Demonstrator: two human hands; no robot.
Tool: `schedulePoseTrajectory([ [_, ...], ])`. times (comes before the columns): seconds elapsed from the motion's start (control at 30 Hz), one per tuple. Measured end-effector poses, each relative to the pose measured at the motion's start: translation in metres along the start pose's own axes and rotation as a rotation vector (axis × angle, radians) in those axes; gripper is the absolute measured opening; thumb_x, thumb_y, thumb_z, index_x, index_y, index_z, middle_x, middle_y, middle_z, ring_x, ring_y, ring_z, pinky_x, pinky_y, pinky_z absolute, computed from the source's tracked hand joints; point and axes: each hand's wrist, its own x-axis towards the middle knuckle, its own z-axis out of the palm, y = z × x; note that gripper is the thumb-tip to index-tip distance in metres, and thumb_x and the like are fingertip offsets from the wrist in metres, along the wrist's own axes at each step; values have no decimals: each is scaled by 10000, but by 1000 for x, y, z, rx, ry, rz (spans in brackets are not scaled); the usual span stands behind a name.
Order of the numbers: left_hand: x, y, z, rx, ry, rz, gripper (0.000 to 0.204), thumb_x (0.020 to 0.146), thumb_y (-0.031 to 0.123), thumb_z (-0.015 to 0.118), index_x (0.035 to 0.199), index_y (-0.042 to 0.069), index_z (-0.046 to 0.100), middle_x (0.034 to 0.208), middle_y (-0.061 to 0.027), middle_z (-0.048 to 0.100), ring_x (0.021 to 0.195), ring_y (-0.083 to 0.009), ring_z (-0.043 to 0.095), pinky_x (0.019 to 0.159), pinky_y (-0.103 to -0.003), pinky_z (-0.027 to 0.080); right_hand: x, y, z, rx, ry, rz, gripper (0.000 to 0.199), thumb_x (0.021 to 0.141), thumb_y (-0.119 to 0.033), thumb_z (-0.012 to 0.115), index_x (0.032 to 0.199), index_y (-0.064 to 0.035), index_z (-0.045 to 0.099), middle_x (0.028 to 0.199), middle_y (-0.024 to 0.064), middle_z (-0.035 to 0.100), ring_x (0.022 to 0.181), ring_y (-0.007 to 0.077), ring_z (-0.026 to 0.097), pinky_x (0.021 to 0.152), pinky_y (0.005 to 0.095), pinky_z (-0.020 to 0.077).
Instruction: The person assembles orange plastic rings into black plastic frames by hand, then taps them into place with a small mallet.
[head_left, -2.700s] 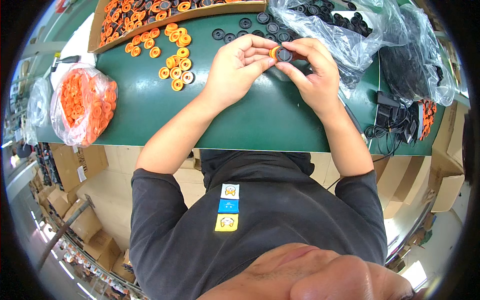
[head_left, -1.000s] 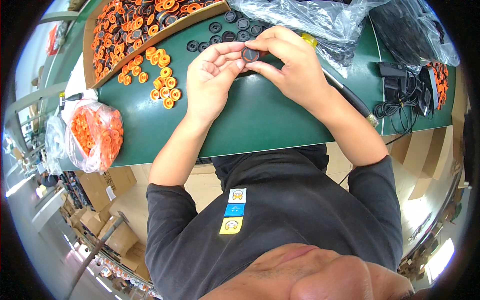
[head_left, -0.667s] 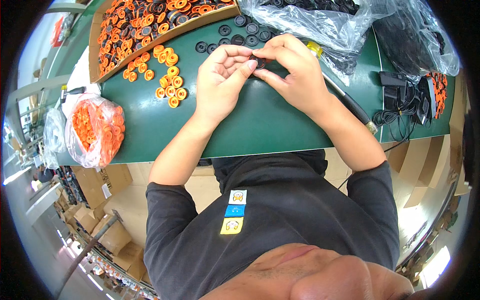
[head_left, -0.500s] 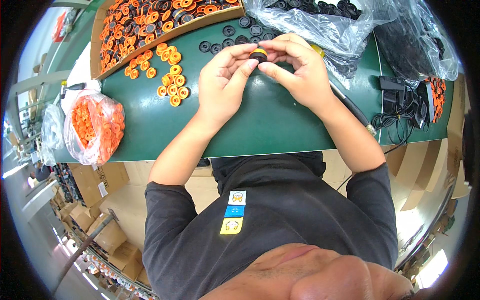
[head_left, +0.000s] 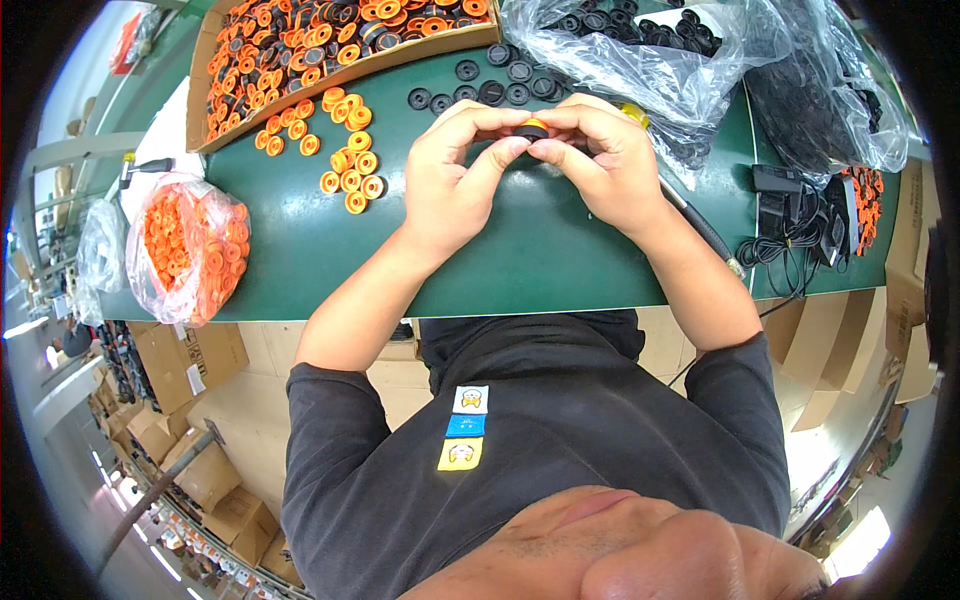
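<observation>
Between the fingertips of both hands is a small round part [head_left: 531, 130], black with an orange band, held above the green table. My left hand [head_left: 455, 170] pinches it from the left with thumb and fingers. From the right, my right hand [head_left: 605, 160] closes on the same part, thumb near the other thumb. Several black discs [head_left: 491, 92] lie flat on the table just beyond my hands. To the left are loose orange round pieces [head_left: 357, 160] in small clusters. The fingers partly cover the held part, so its underside is hidden.
A cardboard tray [head_left: 345, 75] full of orange-and-black parts stands at the far left. A clear bag of orange pieces [head_left: 190, 255] sits near the left edge. Clear bags of black parts [head_left: 660, 60] lie far right, with a black hose-like tool [head_left: 705, 230] and cables [head_left: 790, 245] nearer.
Both hands have lowered slightly toward me with the part still between them. The part has tilted, showing less of its orange band.
</observation>
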Motion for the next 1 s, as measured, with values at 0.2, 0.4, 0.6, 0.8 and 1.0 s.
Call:
schedulePoseTrajectory([
  [0.2, -1, -1, 1, 41, 14, 30, 188, 866, -19, 688, 1053, -17, 702, 948, -104, 675, 870, -179, 657, 806, -290, 537, 0, 1, -2, -34, -24, -28, 200, 839, -32, 759, 1015, 52, 713, 905, 115, 696, 763, 152, 688, 682, 261, 554],
  [0.4, -5, 4, 3, 73, 34, 34, 176, 855, -23, 691, 1030, -15, 707, 913, -99, 677, 844, -177, 656, 794, -292, 535, -1, -5, -6, -45, -53, -31, 190, 838, -33, 761, 1002, 49, 715, 885, 117, 697, 753, 153, 680, 669, 266, 549],
  [0.6, -5, 7, 4, 26, 19, 44, 159, 880, -20, 683, 1038, -18, 696, 958, -93, 685, 873, -164, 652, 816, -287, 533, -3, -5, -6, -4, -52, -51, 187, 849, -35, 757, 1013, 45, 717, 883, 104, 689, 766, 144, 675, 679, 264, 551],
  [0.8, -1, 8, 1, -321, 0, -190, 234, 928, 31, 689, 1141, -37, 622, 1092, -101, 679, 990, -145, 645, 909, -286, 525, 2, -6, 0, 401, -82, 172, 276, 886, -31, 734, 1140, 61, 674, 979, 62, 670, 826, 119, 656, 787, 249, 554],
  [1.0, 1, 4, 0, -449, 4, -232, 278, 933, 54, 693, 1177, -34, 592, 1109, -110, 675, 1016, -155, 649, 938, -298, 526, 1, 1, -4, 527, -95, 281, 343, 893, -21, 726, 1214, 65, 641, 1031, 83, 701, 885, 120, 662, 823, 253, 555],
])
